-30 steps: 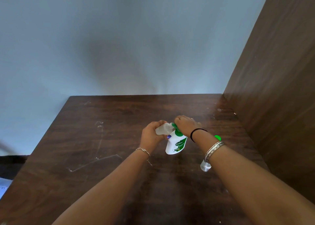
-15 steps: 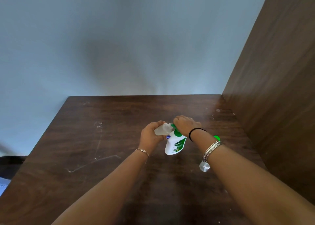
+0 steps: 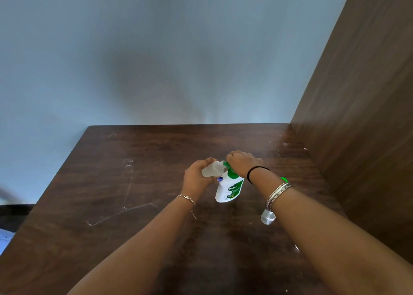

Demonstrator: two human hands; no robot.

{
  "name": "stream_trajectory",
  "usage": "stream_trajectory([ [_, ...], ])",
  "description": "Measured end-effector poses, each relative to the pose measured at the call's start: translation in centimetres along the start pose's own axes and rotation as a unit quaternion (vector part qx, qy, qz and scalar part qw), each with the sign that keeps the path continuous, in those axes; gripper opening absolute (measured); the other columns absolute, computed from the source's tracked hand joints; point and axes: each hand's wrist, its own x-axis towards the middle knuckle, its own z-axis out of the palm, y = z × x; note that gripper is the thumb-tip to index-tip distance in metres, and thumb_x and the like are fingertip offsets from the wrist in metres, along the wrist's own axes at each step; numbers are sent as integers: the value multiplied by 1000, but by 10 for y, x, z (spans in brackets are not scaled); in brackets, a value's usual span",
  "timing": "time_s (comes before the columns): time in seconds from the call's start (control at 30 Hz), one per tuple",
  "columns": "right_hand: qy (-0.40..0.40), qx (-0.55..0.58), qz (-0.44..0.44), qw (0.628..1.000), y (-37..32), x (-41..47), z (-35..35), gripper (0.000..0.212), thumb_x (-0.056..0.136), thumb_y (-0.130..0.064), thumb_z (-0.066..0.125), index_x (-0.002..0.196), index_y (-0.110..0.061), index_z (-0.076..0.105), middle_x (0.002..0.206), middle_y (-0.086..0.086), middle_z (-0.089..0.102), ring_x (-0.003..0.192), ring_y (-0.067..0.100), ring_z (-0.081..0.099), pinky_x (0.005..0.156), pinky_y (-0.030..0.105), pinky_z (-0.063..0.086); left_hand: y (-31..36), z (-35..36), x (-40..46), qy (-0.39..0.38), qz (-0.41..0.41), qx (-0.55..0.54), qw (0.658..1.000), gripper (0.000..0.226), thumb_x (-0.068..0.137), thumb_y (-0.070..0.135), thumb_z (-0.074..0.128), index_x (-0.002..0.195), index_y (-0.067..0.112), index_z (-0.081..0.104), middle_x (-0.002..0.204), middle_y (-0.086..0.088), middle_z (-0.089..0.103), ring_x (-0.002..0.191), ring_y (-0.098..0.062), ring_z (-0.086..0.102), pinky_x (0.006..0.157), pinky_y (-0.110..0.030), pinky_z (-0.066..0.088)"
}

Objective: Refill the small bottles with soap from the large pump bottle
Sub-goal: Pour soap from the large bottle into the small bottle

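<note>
A white pump bottle (image 3: 229, 188) with a green label and green pump stands mid-table. My right hand (image 3: 242, 162) rests closed over its pump head, hiding most of it. My left hand (image 3: 196, 175) holds a small clear bottle (image 3: 212, 169) tilted sideways, its mouth against the green spout. A second small clear bottle (image 3: 267, 217) stands on the table, partly behind my right forearm. A green cap (image 3: 284, 179) peeks out beyond that wrist.
The dark wooden table (image 3: 125, 205) has pale scratches on its left half. A tall wooden panel (image 3: 362, 115) closes off the right side. A pale blue wall (image 3: 156, 60) stands behind the far edge.
Both hands and the bottles hold almost the same pose; only the camera view shifts slightly.
</note>
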Motion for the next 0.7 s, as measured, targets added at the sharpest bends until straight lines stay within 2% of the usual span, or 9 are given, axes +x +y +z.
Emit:
stream_trajectory([
  [0.1,0,-9,-10,1000,-1,2,-5,23,90,-26,27,91,-24,50,117,7,58,106,27,53,83,41,30,1,-1,0,-2,-1,0,1000,47,66,9,78,110,14,64,109,-3,64,93,-10,55,78,-14,39],
  [0.2,6,1,-9,1000,0,2,-3,25,90,-26,27,91,-23,51,117,7,58,106,27,53,84,41,31,1,-1,1,5,-2,-7,1000,46,66,9,78,110,14,64,107,-2,64,92,-9,55,68,-3,38],
  [0.27,6,11,-4,1000,0,2,1,23,90,-26,27,89,-23,50,117,7,57,105,26,53,86,41,33,-1,-1,1,6,1,-5,1000,46,66,9,78,109,14,64,107,-3,65,92,-10,55,68,3,37],
  [0.43,5,21,2,1000,1,1,3,22,90,-26,26,88,-22,48,117,7,57,106,27,52,94,45,37,-3,0,0,2,-5,-11,1000,46,66,9,79,110,13,64,108,-4,65,93,-10,56,74,-7,40],
  [0.53,0,4,-10,1000,0,1,-2,21,89,-24,27,88,-23,47,118,8,56,109,28,51,93,45,36,0,-1,-1,1,-3,-19,1000,43,66,8,78,107,15,65,104,-1,65,90,-9,56,69,0,39],
  [0.7,10,14,-1,1000,1,1,1,22,90,-25,28,90,-24,50,118,7,57,108,27,51,89,43,34,1,-1,0,1,-4,-20,1000,45,66,8,78,109,15,64,105,0,64,93,-9,56,70,-3,40],
])
